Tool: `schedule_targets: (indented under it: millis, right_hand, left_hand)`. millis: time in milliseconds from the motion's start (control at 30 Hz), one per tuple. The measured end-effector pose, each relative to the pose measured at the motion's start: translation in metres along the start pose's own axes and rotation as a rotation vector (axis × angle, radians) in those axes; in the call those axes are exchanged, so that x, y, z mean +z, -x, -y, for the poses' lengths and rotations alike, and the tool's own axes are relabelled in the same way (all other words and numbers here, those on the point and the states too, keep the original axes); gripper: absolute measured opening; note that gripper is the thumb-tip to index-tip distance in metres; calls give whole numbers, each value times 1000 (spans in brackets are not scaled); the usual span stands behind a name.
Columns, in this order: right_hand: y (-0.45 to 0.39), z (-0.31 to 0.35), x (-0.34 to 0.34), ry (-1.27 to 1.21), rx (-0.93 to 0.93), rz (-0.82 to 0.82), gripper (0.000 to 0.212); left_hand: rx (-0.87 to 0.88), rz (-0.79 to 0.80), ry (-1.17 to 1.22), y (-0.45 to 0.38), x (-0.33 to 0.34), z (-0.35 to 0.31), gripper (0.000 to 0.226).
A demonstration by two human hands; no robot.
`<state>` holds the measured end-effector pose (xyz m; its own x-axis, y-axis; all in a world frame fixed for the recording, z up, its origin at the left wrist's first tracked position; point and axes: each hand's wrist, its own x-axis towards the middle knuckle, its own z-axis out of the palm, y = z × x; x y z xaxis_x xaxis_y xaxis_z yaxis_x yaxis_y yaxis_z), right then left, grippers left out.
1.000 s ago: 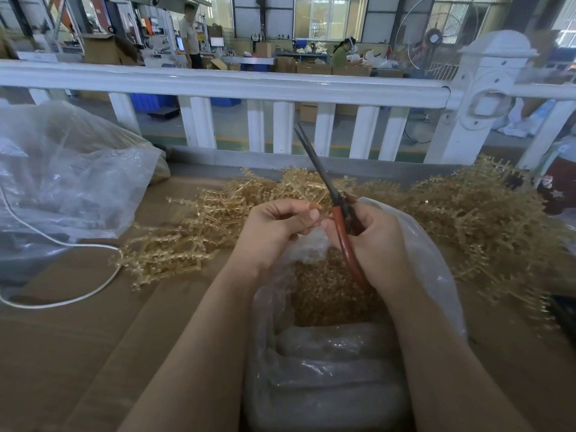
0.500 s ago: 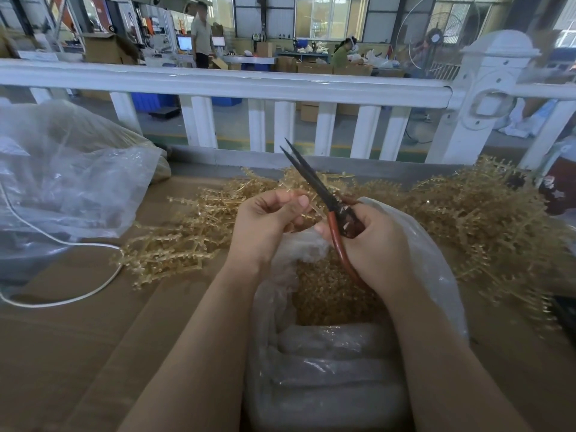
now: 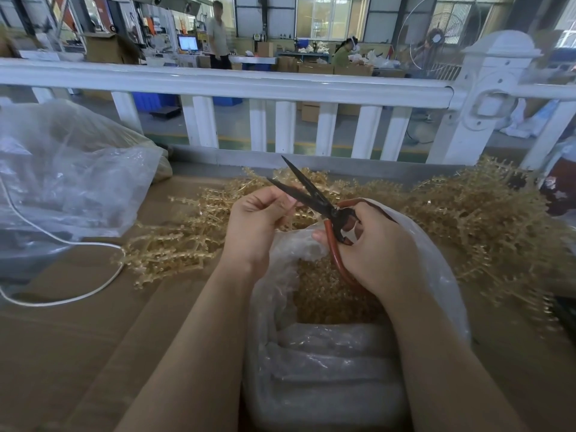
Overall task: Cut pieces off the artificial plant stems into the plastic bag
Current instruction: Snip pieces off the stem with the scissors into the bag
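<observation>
Right hand [image 3: 371, 244] is clamped on the red handles of the scissors [image 3: 314, 199], blades parted and pointing to 11 o'clock. Left hand [image 3: 255, 226] pinches something thin beside the lower blade, too blurred to name. Both hover over the open plastic bag [image 3: 436, 269] at 6 o'clock, which holds a heap of golden cut pieces [image 3: 324, 294]. Artificial plant stems [image 3: 477, 219] lie piled on the table [image 3: 78, 338] from 9 to 3 o'clock behind the bag. Another clear bag [image 3: 71, 179] sits at 10 o'clock
</observation>
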<state>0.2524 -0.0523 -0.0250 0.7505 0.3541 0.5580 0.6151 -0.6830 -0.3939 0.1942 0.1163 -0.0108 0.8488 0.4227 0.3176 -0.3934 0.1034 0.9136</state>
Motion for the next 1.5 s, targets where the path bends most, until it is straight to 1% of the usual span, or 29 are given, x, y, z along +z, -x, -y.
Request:
schedule_targets:
  millis: [100,200,367,633,733,833,900,1067,1167,1267,1400,1500]
  right_hand:
    - [1,1,-2,45,-36,-29,50]
    - [1,0,1,-23,-17,-38,53]
    - [2,-1,5,-45,-27,-97,53]
    - [2,1,6,-34,-11,-81,70]
    - [1,-1,7,-32,-19,-77,67]
    - [1,-1,7,-28,-37,-97,58]
    - [2,-1,6,-19,-52,-115,58]
    - [2,0,7,-17,-74,-129,58]
    - [3,0,7,-35,-93,-141,55]
    - [3,0,7,-44,-85,-129,59]
    - [2,0,9,-72,-76,-134,68]
    - [2,0,8,-92,-64,-117,74]
  left_hand:
    - [-7,-6,9,1,1,-1,31]
    - [-6,-2,10,2,2,-3,31]
    - [-24,7,35,3,3,-5,27]
    - [-51,9,64,3,1,-4,29]
    - [-36,3,44,3,1,-3,27]
    - [-6,13,-9,4,2,-2,26]
    - [5,10,-23,4,1,-2,27]
    - [6,21,-27,4,0,-2,22]
    - [1,28,-15,4,-1,-2,25]
    - [-1,28,-6,3,-1,-2,28]
    - [-2,35,-6,4,0,-2,39]
    - [-10,24,-10,4,0,-2,38]
